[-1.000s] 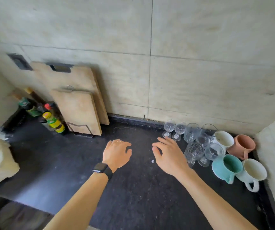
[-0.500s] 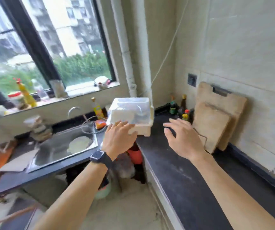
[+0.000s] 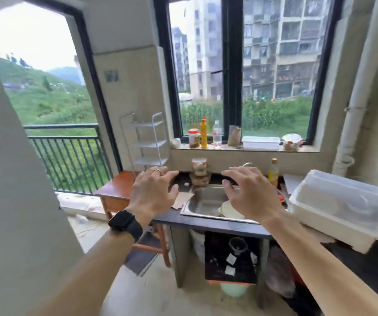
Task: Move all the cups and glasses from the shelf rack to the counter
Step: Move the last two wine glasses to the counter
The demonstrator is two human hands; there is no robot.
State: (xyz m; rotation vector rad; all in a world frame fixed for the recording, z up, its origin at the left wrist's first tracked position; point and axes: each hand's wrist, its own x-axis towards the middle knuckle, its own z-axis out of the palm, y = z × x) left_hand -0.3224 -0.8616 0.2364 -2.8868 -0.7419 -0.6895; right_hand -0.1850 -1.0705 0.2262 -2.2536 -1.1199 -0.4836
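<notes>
A white wire shelf rack [image 3: 148,142] stands in the corner left of the window; its three tiers show no cups or glasses. My left hand [image 3: 155,191], with a ring and a black watch on the wrist, is held out in front of me, fingers spread and holding nothing. My right hand [image 3: 249,195] is raised beside it over the sink, fingers loosely spread, also holding nothing. Both hands are well short of the rack. The dark counter [image 3: 206,221] runs under them. No cups or glasses are in view.
A steel sink [image 3: 202,201] holds a pale plate. A white lidded dish box [image 3: 336,208] sits on the counter at right. Bottles and jars line the windowsill [image 3: 247,149]. A small wooden table [image 3: 117,190] stands under the rack, by the balcony railing [image 3: 69,156].
My view has swung left, from the counter corner with the cups and glasses to the sink, window and rack. Both hands stayed raised and empty throughout.
</notes>
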